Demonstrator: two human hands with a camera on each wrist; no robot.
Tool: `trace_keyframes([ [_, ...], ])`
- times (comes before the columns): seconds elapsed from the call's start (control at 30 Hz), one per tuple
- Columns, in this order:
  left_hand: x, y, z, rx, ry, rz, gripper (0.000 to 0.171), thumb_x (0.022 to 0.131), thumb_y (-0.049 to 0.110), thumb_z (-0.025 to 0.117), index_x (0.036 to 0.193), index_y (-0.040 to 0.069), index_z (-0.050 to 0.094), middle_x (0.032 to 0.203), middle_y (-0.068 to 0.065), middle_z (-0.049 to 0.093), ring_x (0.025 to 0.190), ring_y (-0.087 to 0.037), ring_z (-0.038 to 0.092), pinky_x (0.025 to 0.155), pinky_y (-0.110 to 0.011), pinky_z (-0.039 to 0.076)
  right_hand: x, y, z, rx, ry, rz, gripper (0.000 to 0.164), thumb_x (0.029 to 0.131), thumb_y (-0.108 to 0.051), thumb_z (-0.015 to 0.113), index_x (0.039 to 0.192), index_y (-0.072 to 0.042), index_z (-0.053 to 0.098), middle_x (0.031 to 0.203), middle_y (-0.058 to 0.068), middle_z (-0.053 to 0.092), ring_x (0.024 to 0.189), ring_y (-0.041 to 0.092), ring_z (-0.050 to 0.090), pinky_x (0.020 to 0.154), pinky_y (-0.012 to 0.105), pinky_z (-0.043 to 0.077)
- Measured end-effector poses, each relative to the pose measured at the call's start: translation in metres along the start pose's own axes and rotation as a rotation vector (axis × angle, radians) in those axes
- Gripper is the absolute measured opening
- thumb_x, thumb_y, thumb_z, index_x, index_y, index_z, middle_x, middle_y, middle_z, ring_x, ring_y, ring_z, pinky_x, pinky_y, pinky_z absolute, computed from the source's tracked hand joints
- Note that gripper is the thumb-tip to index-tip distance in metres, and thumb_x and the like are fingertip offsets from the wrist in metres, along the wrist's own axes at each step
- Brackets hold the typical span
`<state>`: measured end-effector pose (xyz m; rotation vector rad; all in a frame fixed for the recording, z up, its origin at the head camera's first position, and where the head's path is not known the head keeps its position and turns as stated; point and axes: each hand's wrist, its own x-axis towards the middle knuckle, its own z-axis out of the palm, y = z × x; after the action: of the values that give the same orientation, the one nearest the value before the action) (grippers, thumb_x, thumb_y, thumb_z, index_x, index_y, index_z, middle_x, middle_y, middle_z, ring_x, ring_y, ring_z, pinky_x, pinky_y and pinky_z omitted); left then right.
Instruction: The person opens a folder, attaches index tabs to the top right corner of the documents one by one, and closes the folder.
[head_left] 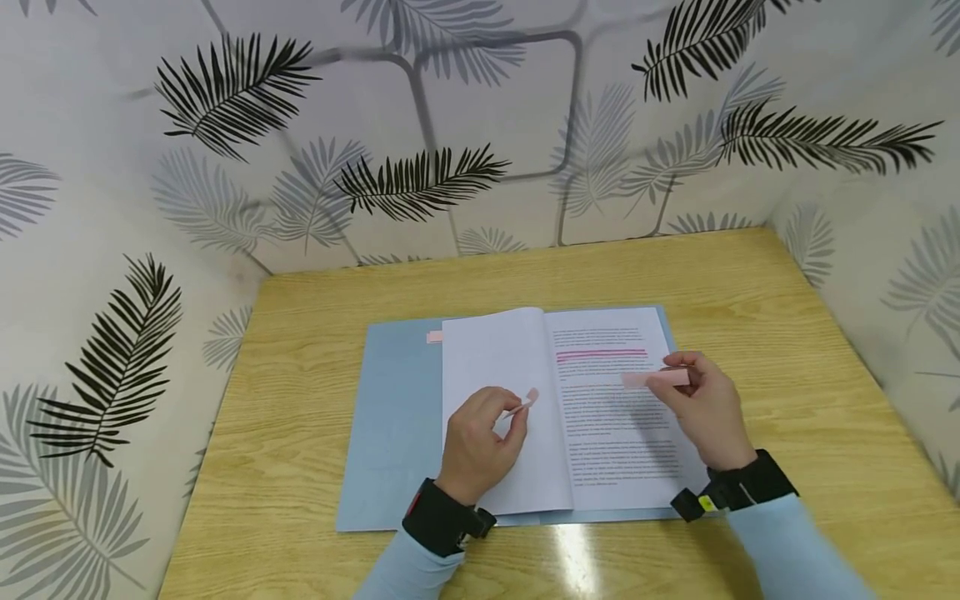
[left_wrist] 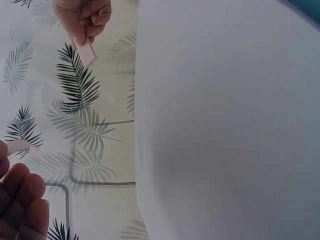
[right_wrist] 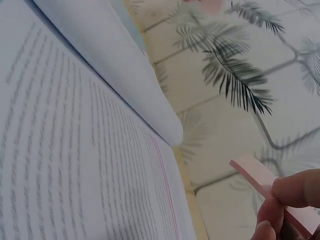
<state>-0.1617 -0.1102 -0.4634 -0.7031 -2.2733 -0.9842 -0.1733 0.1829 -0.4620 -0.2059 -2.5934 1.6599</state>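
A booklet [head_left: 491, 350] in a light blue folder [head_left: 397, 433] lies open on the table. Its right page [head_left: 615, 450] carries printed lines, with a pink highlighted stretch near the top. Above the blank left page, my left hand [head_left: 480, 442] pinches a small curled pink sticky tab [head_left: 533, 395] between thumb and forefinger. My right hand [head_left: 705, 412] holds a narrow pink pad of sticky notes [head_left: 634, 380] over the right page's outer edge. In the right wrist view the pad [right_wrist: 255, 170] shows some thickness. The left wrist view shows the loose tab [left_wrist: 20, 145] bent.
Another pink tab [head_left: 434, 337] sticks out past the left pages' upper edge, over the blue cover. Wood-grain table [head_left: 285, 400] surrounds the folder. Leaf-patterned covering [head_left: 495, 108] rises behind the table and along both sides.
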Motion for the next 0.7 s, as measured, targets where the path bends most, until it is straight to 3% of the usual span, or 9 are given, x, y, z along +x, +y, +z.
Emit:
trace_keyframes([
  [0.17,-0.002,-0.003,-0.003,0.017,0.000,-0.021,0.005,0.084,0.009,0.070,0.082,0.009,0.064,0.078,0.000,0.064,0.075,-0.012,0.063,0.070,-0.025,0.053,0.012,0.015,-0.037,0.032,0.131,0.172,0.040,0.091,-0.033,0.066,0.119,-0.005,0.058,0.103,0.004,0.060,0.088,0.019,0.055,0.068,0.016,0.048],
  [0.27,-0.003,-0.004,-0.004,0.024,-0.003,-0.033,0.006,0.084,0.009,0.070,0.082,0.009,0.065,0.078,-0.001,0.065,0.074,-0.012,0.062,0.070,-0.025,0.053,0.021,0.027,-0.060,0.075,0.212,0.244,0.038,0.089,-0.027,0.070,0.122,-0.012,0.057,0.091,-0.005,0.063,0.078,0.012,0.060,0.062,0.017,0.049],
  [0.37,-0.004,-0.005,-0.005,0.023,-0.009,-0.043,0.006,0.084,0.010,0.070,0.082,0.009,0.064,0.078,-0.001,0.065,0.074,-0.012,0.062,0.069,-0.025,0.053,0.031,0.042,-0.083,0.116,0.278,0.278,0.034,0.085,-0.021,0.074,0.115,-0.019,0.056,0.074,-0.008,0.062,0.065,0.007,0.060,0.055,0.019,0.048],
  [0.53,-0.007,-0.006,-0.004,0.020,-0.022,-0.051,0.006,0.085,0.011,0.069,0.082,0.009,0.064,0.078,-0.001,0.065,0.073,-0.012,0.062,0.069,-0.025,0.053,0.043,0.066,-0.115,0.046,0.297,0.306,0.023,0.086,-0.022,0.074,0.104,-0.018,0.061,0.072,-0.011,0.057,0.064,0.004,0.060,0.055,0.017,0.048],
  [0.63,-0.009,-0.007,-0.004,0.025,-0.026,-0.058,0.007,0.085,0.011,0.069,0.082,0.009,0.064,0.078,-0.001,0.065,0.073,-0.012,0.061,0.069,-0.024,0.053,0.050,0.075,-0.127,0.022,0.280,0.313,0.028,0.089,-0.020,0.070,0.114,-0.009,0.062,0.082,-0.014,0.058,0.071,0.003,0.059,0.059,0.015,0.049],
  [0.7,-0.010,-0.007,-0.004,0.028,-0.028,-0.064,0.007,0.085,0.011,0.070,0.082,0.009,0.064,0.078,-0.001,0.065,0.072,-0.012,0.061,0.068,-0.024,0.053,0.055,0.080,-0.134,-0.071,0.262,0.322,0.039,0.091,-0.024,0.066,0.125,-0.005,0.059,0.090,-0.009,0.058,0.074,0.007,0.055,0.059,0.016,0.047],
])
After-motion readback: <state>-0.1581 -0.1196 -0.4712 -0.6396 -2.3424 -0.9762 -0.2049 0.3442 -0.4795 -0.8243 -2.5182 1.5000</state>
